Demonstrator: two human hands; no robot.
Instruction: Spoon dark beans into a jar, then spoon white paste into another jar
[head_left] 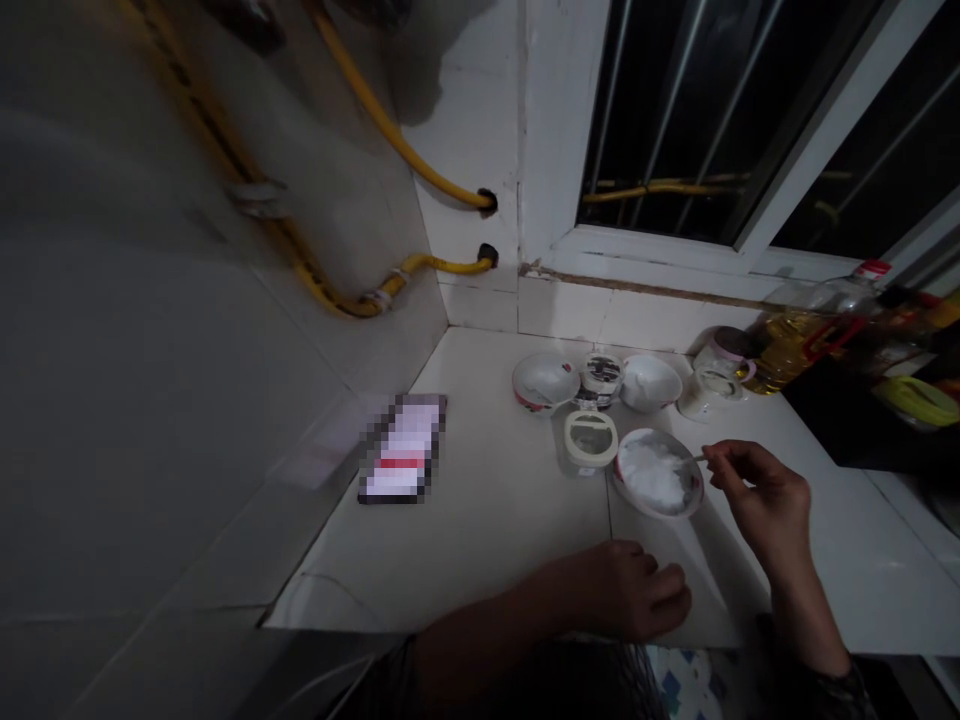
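Observation:
A bowl (624, 484) with a reddish rim pattern holds a heap of white, powdery-looking stuff (654, 474). My right hand (765, 500) is closed on the thin, pale handle of a spoon (688, 460), whose far end dips into the white stuff. Below the bowl, near the counter's front edge, my left hand (637, 592) rests with its fingers curled in, and nothing shows in them. Just left of the bowl stands a clear jar with a cream-coloured rim (591, 440).
Behind are two more bowls (545, 382) (651, 382) and a clear container with dark markings (601, 372). A phone (405, 450) lies lit at the left. To the right stand a pale jar (705, 395), an oil bottle (780, 350) and a dark box (847, 410). Yellow pipes (360, 300) run along the wall.

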